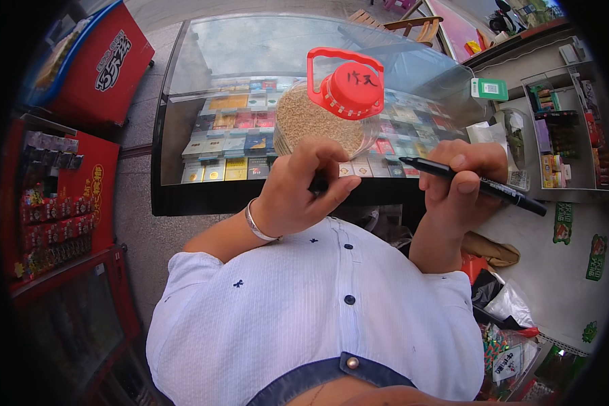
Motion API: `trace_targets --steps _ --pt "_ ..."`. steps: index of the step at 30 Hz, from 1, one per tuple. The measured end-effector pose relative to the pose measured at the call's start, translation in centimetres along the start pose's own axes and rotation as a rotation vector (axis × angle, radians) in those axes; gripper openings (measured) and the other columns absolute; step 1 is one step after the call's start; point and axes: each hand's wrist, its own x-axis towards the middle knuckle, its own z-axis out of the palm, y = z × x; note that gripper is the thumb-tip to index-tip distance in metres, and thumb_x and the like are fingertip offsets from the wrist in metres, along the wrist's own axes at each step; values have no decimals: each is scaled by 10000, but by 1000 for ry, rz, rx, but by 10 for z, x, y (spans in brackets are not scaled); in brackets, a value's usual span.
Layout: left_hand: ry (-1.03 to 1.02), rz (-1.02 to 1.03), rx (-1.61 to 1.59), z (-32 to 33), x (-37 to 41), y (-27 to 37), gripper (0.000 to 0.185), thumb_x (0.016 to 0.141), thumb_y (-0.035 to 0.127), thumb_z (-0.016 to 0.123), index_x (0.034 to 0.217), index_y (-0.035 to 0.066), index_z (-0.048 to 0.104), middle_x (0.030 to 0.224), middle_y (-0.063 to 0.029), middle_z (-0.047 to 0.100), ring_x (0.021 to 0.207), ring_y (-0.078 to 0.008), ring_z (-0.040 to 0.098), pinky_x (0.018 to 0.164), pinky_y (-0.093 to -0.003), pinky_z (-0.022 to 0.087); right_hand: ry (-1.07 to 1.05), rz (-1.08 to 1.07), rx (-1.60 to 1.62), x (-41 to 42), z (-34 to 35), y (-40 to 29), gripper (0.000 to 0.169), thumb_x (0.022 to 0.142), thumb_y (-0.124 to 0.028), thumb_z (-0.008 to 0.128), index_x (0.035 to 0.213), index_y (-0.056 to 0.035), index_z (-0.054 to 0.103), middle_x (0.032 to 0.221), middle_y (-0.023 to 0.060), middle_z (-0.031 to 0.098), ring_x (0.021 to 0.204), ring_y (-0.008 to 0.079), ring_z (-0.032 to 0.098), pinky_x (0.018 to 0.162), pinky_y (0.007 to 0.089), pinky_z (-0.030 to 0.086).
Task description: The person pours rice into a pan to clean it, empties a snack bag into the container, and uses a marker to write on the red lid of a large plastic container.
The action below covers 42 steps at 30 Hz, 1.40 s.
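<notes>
A clear plastic jar (317, 119) of small tan grains stands on the glass counter, with a red screw lid (352, 86) and a red carrying handle. Black handwriting marks the lid's top. Just in front of the jar is my left hand (304, 185), its fingers curled and a silver bangle on the wrist; something dark shows between thumb and fingers, but I cannot tell whether it is held. To the right, my right hand (459, 177) grips a black marker pen (502, 190), its bare tip pointing left towards the jar.
Rows of small boxes (233, 144) lie under the glass of the display counter (248, 45). A red freezer (109, 66) and a rack of packets (56, 218) stand left. At right are a green card with a printed code (489, 89), a wire shelf (563, 127) and plastic bags (512, 304).
</notes>
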Motion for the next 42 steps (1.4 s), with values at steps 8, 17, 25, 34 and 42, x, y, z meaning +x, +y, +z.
trace_targets --steps 8,17,25,34,42 --pt "-172 -376 38 62 -35 46 348 763 124 688 982 62 425 681 8 491 602 -34 415 535 -181 352 -148 246 112 -54 -24 -38 267 876 -251 559 770 -6 548 671 9 508 498 31 428 449 163 321" --pt "-222 -378 107 154 -78 75 433 710 217 729 955 51 413 706 -84 531 585 -163 536 544 -272 442 -297 414 76 -120 -89 -76 169 853 -133 568 762 8 553 669 16 508 557 37 428 487 173 327" --pt "-375 -320 139 198 -103 88 266 839 224 585 945 26 445 767 -107 540 672 -230 539 626 -308 436 -351 474 -4 -167 -132 -91 165 838 -142 592 755 -4 555 633 4 505 577 46 440 504 196 347" --pt "-549 -409 131 225 -115 91 221 886 233 523 894 18 468 657 -76 496 578 -166 472 547 -282 388 -20 442 226 -199 -172 -97 214 880 -229 557 808 -35 507 594 -15 484 425 15 393 389 156 287" --pt "-326 -432 -80 234 -125 79 229 913 244 480 859 22 480 644 -34 474 600 -94 419 550 -244 372 36 482 220 -232 -160 -96 210 909 -254 497 824 -67 450 535 -2 474 406 32 409 381 159 314"
